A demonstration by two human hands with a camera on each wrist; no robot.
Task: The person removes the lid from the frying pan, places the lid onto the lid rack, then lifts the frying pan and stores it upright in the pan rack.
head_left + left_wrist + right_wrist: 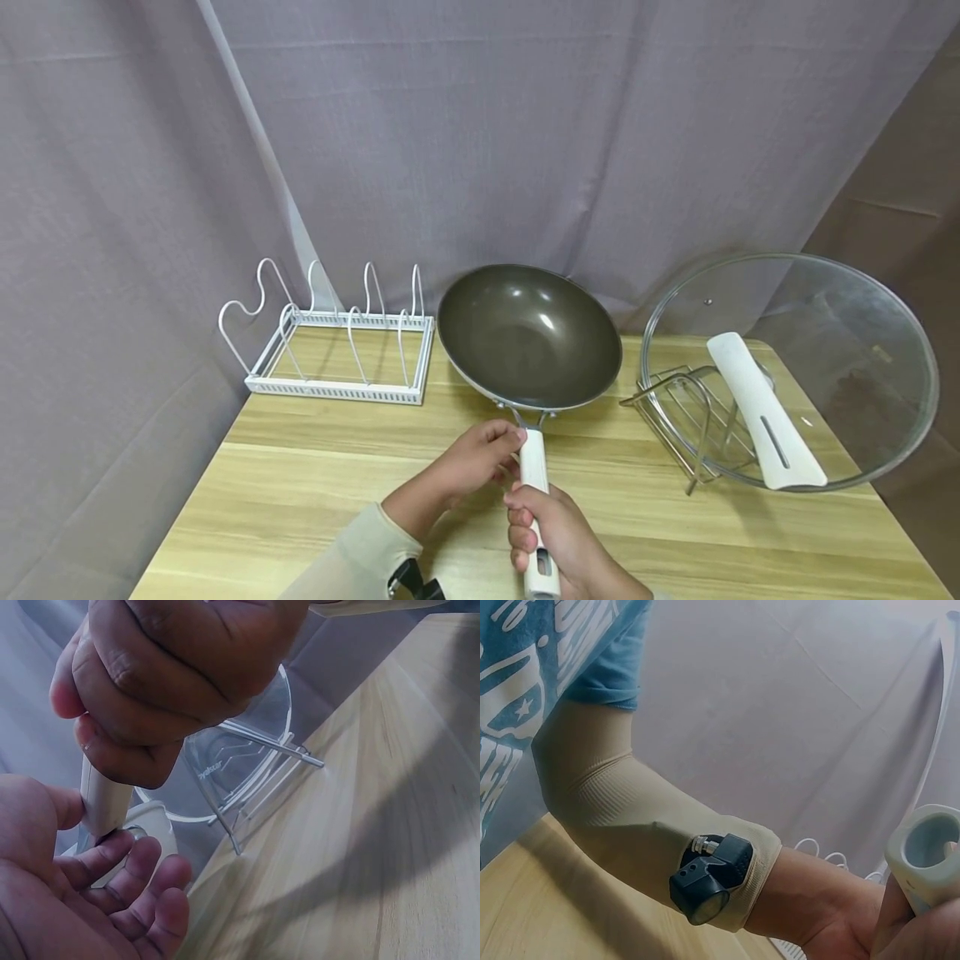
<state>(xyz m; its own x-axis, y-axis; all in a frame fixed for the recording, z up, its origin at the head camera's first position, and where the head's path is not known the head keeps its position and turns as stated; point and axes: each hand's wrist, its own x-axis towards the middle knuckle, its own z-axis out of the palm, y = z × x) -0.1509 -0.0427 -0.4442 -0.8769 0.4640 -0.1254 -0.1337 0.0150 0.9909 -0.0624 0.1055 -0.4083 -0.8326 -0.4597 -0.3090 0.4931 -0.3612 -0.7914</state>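
Note:
A wok [528, 342] with a dark inside and a white handle [534, 467] is at the middle of the head view, its bowl facing me. My right hand [558, 529] grips the handle with curled fingers. Closer to the bowl, my left hand [474, 460] pinches the handle between thumb and index finger, as the left wrist view shows; its other fingers are loosely bent below. In the right wrist view the hollow handle end [922, 851] sticks out of the right hand. Whether the wok's underside touches the table cannot be told.
To the left stands a white wire rack [337, 392] with several upright loops. On the right, a glass lid [862, 358] with a white grip [765, 417] leans in a metal wire stand [678, 433]. All are on a wooden table [315, 467], with grey curtain [465, 150] behind.

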